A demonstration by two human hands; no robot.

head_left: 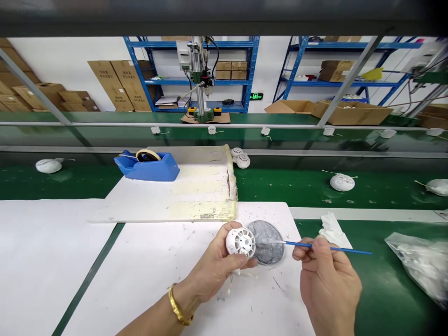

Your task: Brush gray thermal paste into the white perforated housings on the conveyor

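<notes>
A round white vented part point(241, 242) is gripped in my left hand point(217, 266), its slotted face turned up and thin wires hanging below it. My right hand point(327, 280) pinches a thin blue brush point(304, 244), whose pale tip points left over a round dish of grey paste point(269, 233). The dish rests on white paper point(140, 280), just right of the white part. Whether the brush tip touches the paste is hard to tell.
A blue tape dispenser point(150, 166) sits on a white board point(196, 186). Behind run green belts with white parts point(342, 182). A crumpled tissue point(334, 228) and a plastic bag point(420, 261) lie at the right. A metal bar point(224, 126) crosses beyond.
</notes>
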